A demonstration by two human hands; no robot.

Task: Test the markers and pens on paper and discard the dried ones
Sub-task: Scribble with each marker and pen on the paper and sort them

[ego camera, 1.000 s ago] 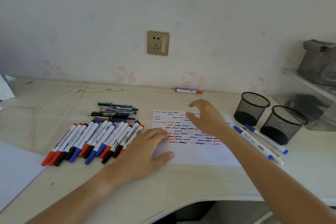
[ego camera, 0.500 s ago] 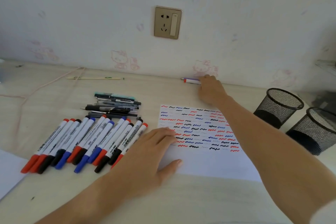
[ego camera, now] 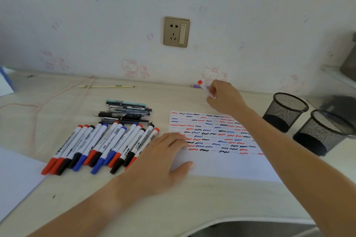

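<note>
standing at the right of the desk (ego camera: pixel 192 208), two black wire-mesh pen cups (ego camera: pixel 285 110) and (ego camera: pixel 325 132) sit upright side by side, almost touching; what shows of their insides looks dark, and no pen is seen in either. pinching a red-capped whiteboard marker (ego camera: pixel 204 88), the right hand (ego camera: pixel 225 98) is raised near the back wall, fingers curled round the white barrel; the marker's long axis tilts, its red end pointing up and to the left, the other end hidden in the fingers. behind it a purple pen (ego camera: pixel 194 86) lies flat along the wall's foot. the left hand (ego camera: pixel 163 159) rests flat, fingers straight and together, thumb spread, pressing the left edge of the test sheet (ego camera: pixel 221 165), which carries rows of red, blue and black squiggles. just left of that hand a row of whiteboard markers (ego camera: pixel 100 146) lies side by side, touching, all slanted alike with caps toward the near left and tails toward the far right. beyond them a small heap of dark gel pens (ego camera: pixel 127 111) lies roughly crosswise, long axes running left to right. a blank sheet (ego camera: pixel 15 177) lies at the near left, and a wall socket (ego camera: pixel 176 31) sits above the desk.
</note>
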